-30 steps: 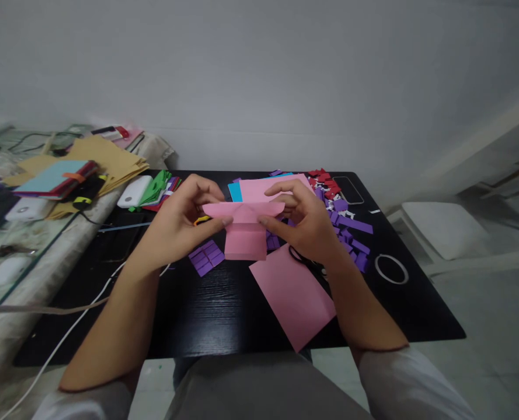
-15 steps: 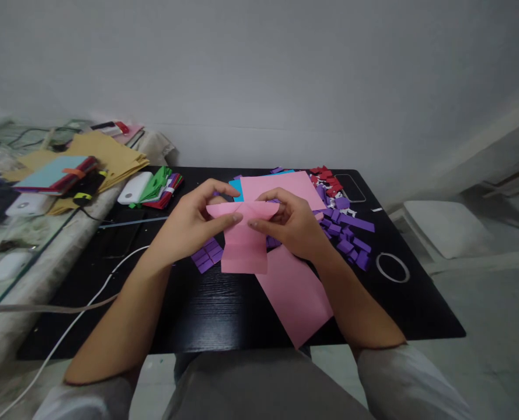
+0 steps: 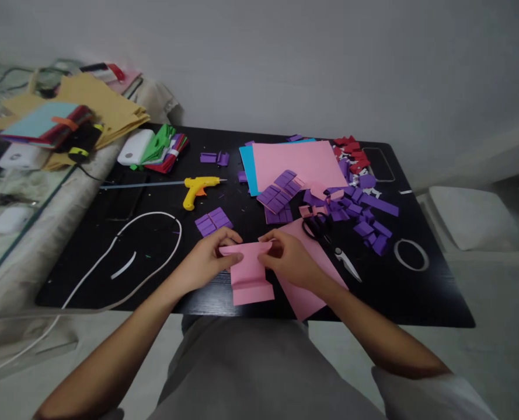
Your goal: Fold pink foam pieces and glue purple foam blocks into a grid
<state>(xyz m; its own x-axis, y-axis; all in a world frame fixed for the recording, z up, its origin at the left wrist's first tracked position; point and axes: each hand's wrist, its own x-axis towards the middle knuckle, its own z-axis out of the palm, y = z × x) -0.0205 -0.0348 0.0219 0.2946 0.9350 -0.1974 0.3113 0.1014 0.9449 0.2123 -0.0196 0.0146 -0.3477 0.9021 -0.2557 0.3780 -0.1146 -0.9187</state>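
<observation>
A creased piece of pink paper (image 3: 251, 274) is held between both hands near the front edge of the black table. My left hand (image 3: 211, 259) pinches its upper left side, thumb in front. On the upper right side, my right hand (image 3: 289, 256) grips it the same way. Fold lines run across its lower part. Beneath my right hand lies a flat pink sheet (image 3: 305, 300), partly covered by the wrist. Black-handled scissors (image 3: 335, 251) rest on that sheet's right side. Just beyond my left hand is a folded purple paper piece (image 3: 214, 221).
A yellow glue gun (image 3: 195, 189) points right. Pink sheets (image 3: 300, 166) overlie a blue sheet (image 3: 247, 169) at the back. Folded purple pieces (image 3: 368, 224) and red pieces (image 3: 351, 154) are heaped right, by a tape ring (image 3: 411, 255). A white cable (image 3: 123, 228) loops at left.
My view has tipped downward. Both hands have brought the pink paper lower and nearer my body, still gripping it. The glue gun and scissors now show.
</observation>
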